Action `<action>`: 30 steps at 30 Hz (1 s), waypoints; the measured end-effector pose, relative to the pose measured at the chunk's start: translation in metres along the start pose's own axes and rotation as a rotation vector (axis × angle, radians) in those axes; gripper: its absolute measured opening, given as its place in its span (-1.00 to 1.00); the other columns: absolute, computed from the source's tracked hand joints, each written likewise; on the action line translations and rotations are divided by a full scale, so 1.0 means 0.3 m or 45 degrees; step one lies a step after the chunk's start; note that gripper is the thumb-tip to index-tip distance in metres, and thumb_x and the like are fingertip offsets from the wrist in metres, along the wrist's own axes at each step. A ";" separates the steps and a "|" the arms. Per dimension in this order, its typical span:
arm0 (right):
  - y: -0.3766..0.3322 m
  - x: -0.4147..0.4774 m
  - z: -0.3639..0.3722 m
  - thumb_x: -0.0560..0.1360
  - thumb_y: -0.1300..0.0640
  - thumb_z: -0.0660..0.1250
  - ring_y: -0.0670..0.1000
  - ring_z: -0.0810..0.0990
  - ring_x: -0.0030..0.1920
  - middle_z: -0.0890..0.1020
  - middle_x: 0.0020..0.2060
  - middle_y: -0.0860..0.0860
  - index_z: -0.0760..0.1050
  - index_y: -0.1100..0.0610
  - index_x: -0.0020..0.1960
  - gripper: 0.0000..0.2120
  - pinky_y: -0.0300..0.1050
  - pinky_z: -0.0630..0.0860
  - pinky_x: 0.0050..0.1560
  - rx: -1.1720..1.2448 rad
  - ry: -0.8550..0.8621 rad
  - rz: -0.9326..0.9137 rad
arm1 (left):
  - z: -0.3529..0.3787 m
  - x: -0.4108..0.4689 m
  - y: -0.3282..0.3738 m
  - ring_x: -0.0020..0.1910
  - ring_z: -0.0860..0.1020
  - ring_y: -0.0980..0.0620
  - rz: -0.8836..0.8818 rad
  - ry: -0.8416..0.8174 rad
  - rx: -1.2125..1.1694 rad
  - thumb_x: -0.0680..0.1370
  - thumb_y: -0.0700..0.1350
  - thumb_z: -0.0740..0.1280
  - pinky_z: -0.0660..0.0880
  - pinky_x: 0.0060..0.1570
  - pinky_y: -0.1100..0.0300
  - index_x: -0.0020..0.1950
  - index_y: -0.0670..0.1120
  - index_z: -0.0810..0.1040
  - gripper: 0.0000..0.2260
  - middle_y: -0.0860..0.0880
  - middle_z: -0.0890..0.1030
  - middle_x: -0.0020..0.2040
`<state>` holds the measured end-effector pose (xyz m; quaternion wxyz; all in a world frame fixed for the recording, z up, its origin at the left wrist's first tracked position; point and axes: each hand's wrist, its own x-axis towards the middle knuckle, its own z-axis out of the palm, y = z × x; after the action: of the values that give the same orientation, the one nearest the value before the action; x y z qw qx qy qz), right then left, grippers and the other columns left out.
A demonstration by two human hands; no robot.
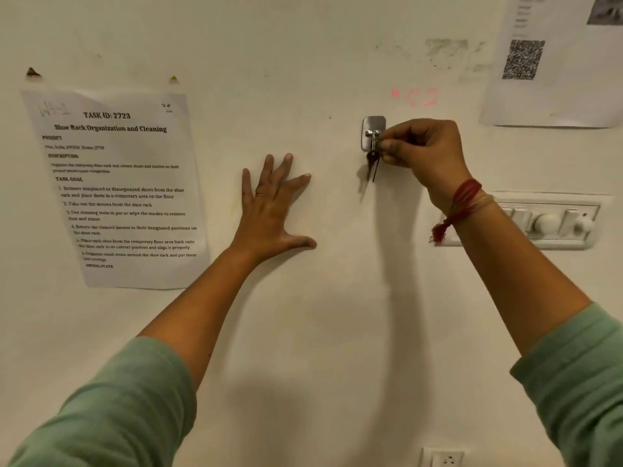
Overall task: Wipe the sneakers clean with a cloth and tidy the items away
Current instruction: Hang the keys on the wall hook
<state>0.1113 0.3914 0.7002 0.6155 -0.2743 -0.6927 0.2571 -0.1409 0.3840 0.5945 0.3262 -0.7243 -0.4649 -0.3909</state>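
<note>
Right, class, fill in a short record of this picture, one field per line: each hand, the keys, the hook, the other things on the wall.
left hand: flat against the wall, fingers spread
right hand: pinching the keys at the metal hook
keys: dark, dangling below the metal hook
metal hook: plate with a peg, fixed to wall
also on wall: task sheet, QR-code sheet, switch panel

Free wall [337,315] below hook [373,127]; switch panel [553,227] right.
</note>
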 end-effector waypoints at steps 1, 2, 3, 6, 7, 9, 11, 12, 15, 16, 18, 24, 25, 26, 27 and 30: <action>-0.005 0.012 0.000 0.41 0.40 0.38 -0.06 0.63 -0.31 0.64 -0.35 0.02 0.61 0.25 -0.14 -0.90 -0.24 0.57 -0.20 -0.026 0.004 -0.015 | -0.001 0.000 0.000 0.53 -0.18 -0.09 0.001 -0.005 0.012 0.23 0.38 0.42 -0.39 0.40 -0.11 0.51 0.03 0.13 -0.02 -0.11 0.01 0.57; -0.008 0.023 -0.001 0.40 0.38 0.38 -0.04 0.63 -0.32 0.64 -0.35 0.05 0.62 0.26 -0.13 -0.91 -0.23 0.57 -0.21 -0.063 0.008 -0.031 | -0.001 0.001 0.000 0.53 -0.18 -0.10 0.003 -0.011 0.026 0.23 0.38 0.41 -0.38 0.40 -0.13 0.51 0.03 0.12 -0.02 -0.11 0.00 0.57; -0.011 0.033 -0.004 0.39 0.37 0.39 -0.01 0.63 -0.33 0.64 -0.34 0.09 0.62 0.26 -0.14 -0.91 -0.23 0.56 -0.24 -0.105 0.008 -0.039 | -0.001 0.001 0.001 0.53 -0.17 -0.11 0.004 -0.017 0.038 0.23 0.39 0.41 -0.38 0.40 -0.13 0.52 0.02 0.12 -0.02 -0.11 0.00 0.57; -0.009 0.055 -0.013 0.36 0.39 0.39 0.00 0.61 -0.39 0.62 -0.35 0.13 0.62 0.21 -0.22 -0.89 -0.23 0.55 -0.28 -0.193 -0.026 0.032 | -0.001 0.002 0.000 0.53 -0.16 -0.12 0.002 -0.026 0.058 0.25 0.41 0.38 -0.37 0.40 -0.14 0.52 0.01 0.13 -0.03 -0.13 0.01 0.56; -0.007 0.056 -0.013 0.36 0.40 0.39 -0.03 0.61 -0.40 0.62 -0.34 0.12 0.62 0.22 -0.22 -0.88 -0.24 0.55 -0.28 -0.206 -0.052 0.073 | -0.001 0.002 0.001 0.53 -0.16 -0.13 0.001 -0.030 0.064 0.25 0.42 0.36 -0.37 0.40 -0.14 0.52 0.01 0.13 -0.03 -0.13 0.01 0.56; -0.005 0.055 -0.012 0.35 0.42 0.40 -0.06 0.61 -0.39 0.61 -0.32 0.10 0.61 0.28 -0.17 -0.90 -0.25 0.56 -0.27 -0.213 -0.088 0.112 | -0.001 0.002 0.004 0.53 -0.16 -0.14 -0.001 -0.041 0.073 0.26 0.44 0.34 -0.36 0.40 -0.16 0.52 0.01 0.12 -0.03 -0.14 0.00 0.56; -0.001 0.051 -0.012 0.35 0.41 0.41 -0.05 0.62 -0.36 0.61 -0.31 0.11 0.60 0.28 -0.18 -0.91 -0.24 0.57 -0.26 -0.196 -0.102 0.106 | -0.001 0.002 0.005 0.53 -0.17 -0.14 -0.005 -0.047 0.078 0.26 0.44 0.33 -0.37 0.40 -0.15 0.52 0.01 0.11 -0.03 -0.13 0.00 0.57; 0.004 0.045 -0.012 0.35 0.40 0.42 -0.03 0.62 -0.34 0.62 -0.30 0.12 0.60 0.26 -0.20 -0.91 -0.24 0.57 -0.25 -0.183 -0.104 0.098 | -0.001 0.002 0.004 0.53 -0.17 -0.14 -0.006 -0.049 0.080 0.25 0.44 0.34 -0.38 0.40 -0.14 0.52 0.02 0.11 -0.03 -0.13 -0.01 0.57; 0.028 0.018 -0.001 0.35 0.35 0.45 0.01 0.63 -0.29 0.64 -0.29 0.14 0.60 0.20 -0.22 -0.91 -0.22 0.56 -0.22 -0.113 -0.084 0.021 | -0.004 0.001 0.003 0.53 -0.18 -0.12 -0.011 -0.058 0.098 0.24 0.42 0.36 -0.39 0.40 -0.12 0.52 0.03 0.11 -0.02 -0.12 -0.01 0.57; 0.040 0.007 0.007 0.36 0.33 0.45 0.01 0.64 -0.27 0.65 -0.27 0.13 0.61 0.17 -0.21 -0.92 -0.21 0.56 -0.20 -0.095 -0.051 -0.015 | -0.005 0.001 0.003 0.53 -0.18 -0.12 -0.012 -0.068 0.110 0.24 0.42 0.36 -0.39 0.40 -0.12 0.52 0.03 0.10 -0.02 -0.12 -0.01 0.57; 0.070 -0.014 0.024 0.40 0.29 0.41 0.00 0.66 -0.22 0.67 -0.24 0.10 0.63 0.15 -0.15 -0.92 -0.15 0.59 -0.14 -0.097 0.040 -0.081 | -0.010 0.001 0.003 0.53 -0.20 -0.13 -0.011 -0.118 0.160 0.25 0.43 0.34 -0.39 0.39 -0.14 0.54 0.02 0.06 -0.01 -0.13 -0.05 0.57; 0.144 -0.161 0.072 0.56 0.26 0.16 -0.08 0.51 -0.04 0.57 -0.08 0.01 0.54 0.21 0.11 -0.78 -0.14 0.49 -0.06 -0.418 0.294 -0.575 | -0.030 0.009 0.010 0.48 -0.33 -0.23 -0.005 -0.397 0.424 0.38 0.44 0.23 -0.47 0.31 -0.20 0.53 0.03 -0.29 0.00 -0.18 -0.28 0.53; 0.154 -0.203 0.080 0.56 0.27 0.16 -0.06 0.50 -0.02 0.57 -0.06 0.05 0.53 0.22 0.11 -0.79 -0.12 0.48 -0.04 -0.443 0.285 -0.617 | -0.039 0.010 0.010 0.46 -0.39 -0.20 -0.007 -0.446 0.422 0.40 0.40 0.26 -0.47 0.30 -0.20 0.52 0.03 -0.34 0.01 -0.17 -0.33 0.52; 0.165 -0.246 0.087 0.56 0.27 0.16 -0.04 0.50 0.00 0.56 -0.05 0.08 0.53 0.22 0.10 -0.79 -0.07 0.48 -0.02 -0.461 0.266 -0.635 | -0.052 0.014 0.012 0.44 -0.43 -0.17 -0.010 -0.492 0.405 0.41 0.36 0.30 -0.46 0.31 -0.21 0.51 0.04 -0.36 0.01 -0.14 -0.38 0.51; 0.173 -0.293 0.094 0.56 0.26 0.16 -0.02 0.50 0.01 0.56 -0.05 0.10 0.53 0.22 0.09 -0.80 -0.03 0.49 -0.02 -0.478 0.241 -0.638 | -0.068 0.018 0.015 0.43 -0.45 -0.14 -0.010 -0.522 0.375 0.42 0.32 0.33 -0.43 0.33 -0.22 0.52 0.03 -0.33 0.00 -0.12 -0.39 0.50; 0.205 -0.450 0.109 0.56 0.20 0.16 -0.01 0.49 0.00 0.55 -0.07 0.07 0.54 0.21 0.03 -0.80 0.02 0.48 -0.05 -0.483 0.195 -0.583 | -0.118 -0.011 0.047 0.52 -0.28 -0.07 -0.049 -0.402 0.156 0.47 0.17 0.33 -0.27 0.43 -0.21 0.56 -0.03 0.00 -0.20 -0.07 -0.16 0.57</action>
<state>0.0952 0.3408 0.5579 0.6455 -0.2397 -0.7239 -0.0437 -0.1380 0.3481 0.6071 0.2850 -0.7465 -0.5471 -0.2493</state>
